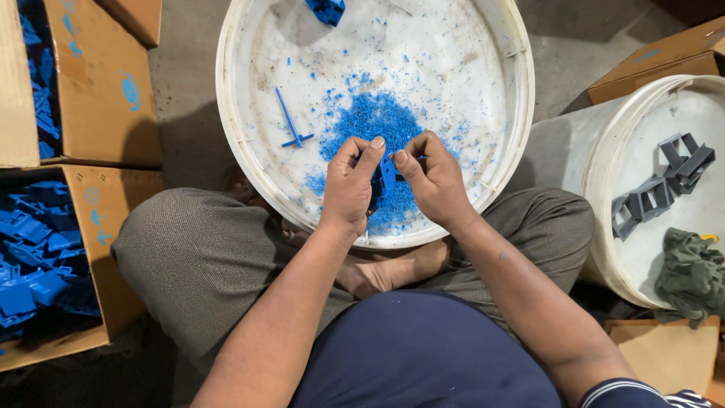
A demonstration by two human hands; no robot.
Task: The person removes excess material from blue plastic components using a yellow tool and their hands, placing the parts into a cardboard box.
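A big white round tub (498,45) lies before the seated person, its floor strewn with a heap of blue shavings (374,121). At its near edge the left hand (349,185) and right hand (434,181) meet, fingers of both clamped on a small blue plastic part (387,173) held over the shavings. A thin blue stick piece (291,121) lies toward the tub's left side.
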